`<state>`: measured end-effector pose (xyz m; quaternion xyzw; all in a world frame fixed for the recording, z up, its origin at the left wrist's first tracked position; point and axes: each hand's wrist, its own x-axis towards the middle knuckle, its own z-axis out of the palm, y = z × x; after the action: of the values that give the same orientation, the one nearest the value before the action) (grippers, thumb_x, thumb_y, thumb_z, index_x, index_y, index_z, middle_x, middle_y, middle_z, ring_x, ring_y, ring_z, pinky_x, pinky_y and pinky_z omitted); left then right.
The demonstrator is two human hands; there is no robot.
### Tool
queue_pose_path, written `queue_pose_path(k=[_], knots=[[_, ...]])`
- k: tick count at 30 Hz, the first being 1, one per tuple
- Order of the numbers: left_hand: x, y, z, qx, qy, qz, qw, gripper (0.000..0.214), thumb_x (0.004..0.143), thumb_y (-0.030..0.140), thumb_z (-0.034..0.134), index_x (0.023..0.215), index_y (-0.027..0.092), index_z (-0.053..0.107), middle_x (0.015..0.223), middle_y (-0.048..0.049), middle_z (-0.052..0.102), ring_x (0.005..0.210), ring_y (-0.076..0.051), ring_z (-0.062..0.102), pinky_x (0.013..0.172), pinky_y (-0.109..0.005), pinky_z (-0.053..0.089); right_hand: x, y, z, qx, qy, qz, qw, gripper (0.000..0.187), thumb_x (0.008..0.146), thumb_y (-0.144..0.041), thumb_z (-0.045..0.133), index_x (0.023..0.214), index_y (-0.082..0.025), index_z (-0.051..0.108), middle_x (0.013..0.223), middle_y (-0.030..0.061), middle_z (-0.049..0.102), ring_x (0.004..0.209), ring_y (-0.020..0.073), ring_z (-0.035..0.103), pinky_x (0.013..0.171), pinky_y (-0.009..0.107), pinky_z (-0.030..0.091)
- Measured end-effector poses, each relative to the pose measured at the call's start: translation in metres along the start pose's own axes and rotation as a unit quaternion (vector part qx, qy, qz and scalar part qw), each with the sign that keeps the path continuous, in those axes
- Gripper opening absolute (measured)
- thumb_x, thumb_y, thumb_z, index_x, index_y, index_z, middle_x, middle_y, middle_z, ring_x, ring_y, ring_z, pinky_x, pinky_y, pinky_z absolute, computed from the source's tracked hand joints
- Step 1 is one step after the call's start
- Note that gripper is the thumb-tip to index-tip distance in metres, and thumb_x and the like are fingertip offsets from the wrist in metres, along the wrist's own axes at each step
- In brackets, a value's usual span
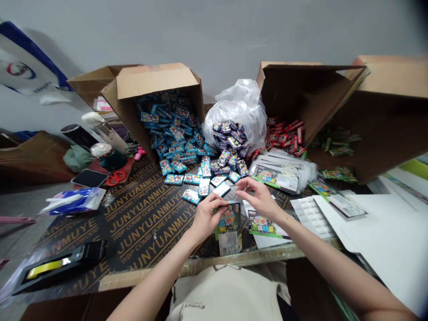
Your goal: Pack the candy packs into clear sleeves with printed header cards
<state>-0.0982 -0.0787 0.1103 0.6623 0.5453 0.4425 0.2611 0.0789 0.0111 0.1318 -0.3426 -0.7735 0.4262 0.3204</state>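
My left hand (209, 215) is closed on the upper edge of a clear plastic packet (229, 232) with a colourful black-and-green printed front. Just right of it, my right hand (259, 198) hovers with thumb and fingers slightly apart, and I see nothing between them. Beneath the right hand lies another printed packet (262, 223) on white sheets. Small blue boxes (203, 187) lie loose just beyond my left hand. Past them, small purple boxes (230, 138) spill from a clear plastic bag (239, 102).
A carton (154, 80) of blue boxes stands at back left. Red boxes (287, 133) spill from another carton (310, 84). A stack of packets (284, 174) lies right of centre. Red scissors (116, 178), a phone (89, 178) and a tape dispenser (60, 263) are at left.
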Motion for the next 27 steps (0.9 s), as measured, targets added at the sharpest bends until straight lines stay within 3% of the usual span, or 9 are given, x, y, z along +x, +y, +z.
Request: queue_pose_path(k=[2, 4, 7, 10, 14, 20, 24, 26, 27], knots=[[-0.001, -0.002, -0.002, -0.011, -0.003, -0.010, 1.000, 0.016, 0.077, 0.013, 0.055, 0.085, 0.020, 0.068, 0.082, -0.0044, 0.062, 0.077, -0.015, 0.058, 0.072, -0.028, 0.046, 0.017, -0.005, -0.005, -0.020, -0.020, -0.016, 0.999, 0.018, 0.076, -0.035, 0.059, 0.079, -0.018, 0.057, 0.080, 0.0029, 0.058, 0.077, 0.0155, 0.053, 0.067, 0.026, 0.041], [-0.002, -0.004, -0.004, -0.036, 0.011, -0.039, 0.999, 0.011, 0.074, 0.014, 0.059, 0.080, 0.018, 0.068, 0.079, -0.0042, 0.065, 0.075, -0.016, 0.060, 0.070, -0.028, 0.047, 0.030, -0.010, -0.005, -0.003, -0.109, -0.006, 0.994, 0.020, 0.075, -0.036, 0.059, 0.071, -0.016, 0.055, 0.076, 0.0017, 0.055, 0.074, 0.0138, 0.050, 0.062, 0.024, 0.038], [-0.003, -0.009, -0.005, -0.070, 0.035, -0.078, 0.994, 0.004, 0.070, 0.015, 0.064, 0.073, 0.016, 0.065, 0.077, -0.0047, 0.067, 0.074, -0.017, 0.062, 0.068, -0.028, 0.049, 0.040, -0.015, 0.001, 0.057, -0.267, 0.046, 0.961, 0.022, 0.074, -0.035, 0.059, 0.067, -0.015, 0.052, 0.066, -0.0018, 0.051, 0.063, 0.0103, 0.046, 0.056, 0.021, 0.034], [-0.004, -0.011, -0.007, -0.067, 0.028, -0.069, 0.995, 0.007, 0.070, 0.012, 0.060, 0.073, 0.016, 0.064, 0.080, -0.0051, 0.067, 0.078, -0.017, 0.062, 0.072, -0.029, 0.049, 0.042, -0.016, 0.009, 0.079, -0.329, 0.080, 0.938, 0.023, 0.072, -0.034, 0.060, 0.065, -0.014, 0.051, 0.061, -0.0037, 0.047, 0.058, 0.0083, 0.040, 0.053, 0.021, 0.030], [-0.003, -0.007, -0.005, -0.045, 0.027, -0.060, 0.997, 0.006, 0.071, 0.014, 0.057, 0.073, 0.016, 0.063, 0.080, -0.0047, 0.065, 0.077, -0.016, 0.061, 0.070, -0.027, 0.048, 0.043, -0.011, 0.014, 0.092, -0.334, 0.096, 0.933, 0.024, 0.071, -0.035, 0.061, 0.064, -0.014, 0.050, 0.058, -0.0053, 0.043, 0.054, 0.0069, 0.036, 0.051, 0.020, 0.026], [-0.003, -0.003, 0.009, 0.003, 0.102, -0.074, 0.992, 0.018, 0.065, 0.028, 0.069, 0.064, 0.015, 0.058, 0.067, -0.0020, 0.062, 0.065, -0.014, 0.058, 0.063, -0.026, 0.044, 0.043, 0.003, 0.019, 0.123, -0.317, 0.097, 0.935, 0.025, 0.070, -0.034, 0.061, 0.063, -0.014, 0.049, 0.055, -0.0058, 0.043, 0.051, 0.0060, 0.036, 0.047, 0.019, 0.026], [-0.002, 0.000, 0.011, 0.014, 0.114, -0.077, 0.990, 0.014, 0.068, 0.025, 0.067, 0.064, 0.016, 0.057, 0.068, -0.0008, 0.062, 0.066, -0.014, 0.057, 0.064, -0.025, 0.043, 0.037, 0.010, 0.028, 0.083, -0.253, 0.091, 0.960, 0.018, 0.068, -0.026, 0.061, 0.063, -0.014, 0.049, 0.051, -0.0059, 0.045, 0.047, 0.0057, 0.038, 0.045, 0.018, 0.027], [-0.002, -0.001, 0.011, -0.015, 0.119, -0.094, 0.988, 0.013, 0.068, 0.026, 0.067, 0.073, 0.017, 0.059, 0.072, -0.0006, 0.062, 0.069, -0.014, 0.058, 0.066, -0.025, 0.044, 0.032, 0.011, 0.031, 0.060, -0.197, 0.088, 0.975, 0.013, 0.068, -0.020, 0.059, 0.078, -0.015, 0.052, 0.052, -0.0070, 0.046, 0.046, 0.0064, 0.041, 0.044, 0.017, 0.029], [-0.003, -0.002, 0.012, -0.047, 0.125, -0.109, 0.985, 0.019, 0.066, 0.026, 0.068, 0.080, 0.017, 0.059, 0.075, -0.0006, 0.063, 0.071, -0.014, 0.059, 0.067, -0.025, 0.045, 0.028, 0.011, 0.032, 0.052, -0.163, 0.083, 0.982, 0.022, 0.069, -0.018, 0.057, 0.090, -0.016, 0.052, 0.053, -0.0074, 0.048, 0.046, 0.0071, 0.043, 0.045, 0.017, 0.031]])
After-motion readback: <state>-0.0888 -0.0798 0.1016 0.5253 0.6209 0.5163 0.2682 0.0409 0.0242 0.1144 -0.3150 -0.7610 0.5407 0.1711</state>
